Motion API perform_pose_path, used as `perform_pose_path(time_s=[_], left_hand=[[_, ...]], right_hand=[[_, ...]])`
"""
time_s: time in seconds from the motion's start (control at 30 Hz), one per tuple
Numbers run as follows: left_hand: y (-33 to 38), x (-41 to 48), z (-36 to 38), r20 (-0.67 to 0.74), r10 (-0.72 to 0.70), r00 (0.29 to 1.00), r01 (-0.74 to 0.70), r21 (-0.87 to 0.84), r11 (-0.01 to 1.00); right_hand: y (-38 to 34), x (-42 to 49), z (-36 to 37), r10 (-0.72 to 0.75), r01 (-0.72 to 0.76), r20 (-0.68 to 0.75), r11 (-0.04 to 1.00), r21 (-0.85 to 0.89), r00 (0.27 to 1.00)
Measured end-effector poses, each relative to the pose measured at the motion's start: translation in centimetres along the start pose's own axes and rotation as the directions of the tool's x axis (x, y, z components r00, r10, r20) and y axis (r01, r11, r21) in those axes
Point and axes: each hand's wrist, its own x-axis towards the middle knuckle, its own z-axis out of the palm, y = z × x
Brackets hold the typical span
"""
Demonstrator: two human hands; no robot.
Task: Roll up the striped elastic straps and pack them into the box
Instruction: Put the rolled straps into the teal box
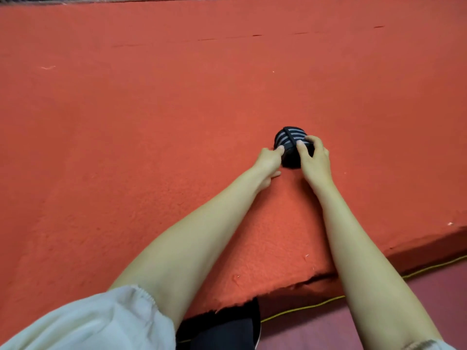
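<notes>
A rolled-up black strap with grey stripes (pixel 288 138) lies on the red felt table (pixel 177 122), right of centre. My left hand (pixel 269 160) pinches the roll's left side with its fingertips. My right hand (pixel 314 157) lies over the roll's right side, fingers curled onto the stripes. Both hands grip the same roll, which rests on the felt. A narrow black band crosses the roll over its stripes. No box is in view.
The felt's ragged front edge (pixel 278 290) runs diagonally at lower right. Below it lie a purple floor (pixel 316 332) and a yellow cord (pixel 303 308). A dark seat or garment (pixel 227 329) shows at the bottom centre. A white sleeve (pixel 88 322) covers my left upper arm.
</notes>
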Motion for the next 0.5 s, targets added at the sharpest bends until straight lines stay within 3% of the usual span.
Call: perform_pose_path(time_s=[0.1,0.23,0.5], left_hand=[[0.1,1.1,0.1,0.052,-0.068,0.996,0.075,-0.157,0.985],[0.1,0.8,-0.7,-0.027,-0.048,0.998,0.041,-0.223,0.974],[-4.6,-7.4,-8.0,-0.151,0.133,0.98,-0.131,0.024,0.991]], right_hand=[[-0.6,0.4,0.3,0.04,-0.037,-0.03,0.994,0.104,0.999],[-1.1,-1.6,0.8,0.024,-0.025,0.011,0.99,0.136,1.0],[-3.5,-9.8,2.0,-0.092,0.053,0.261,0.987,0.154,0.961]])
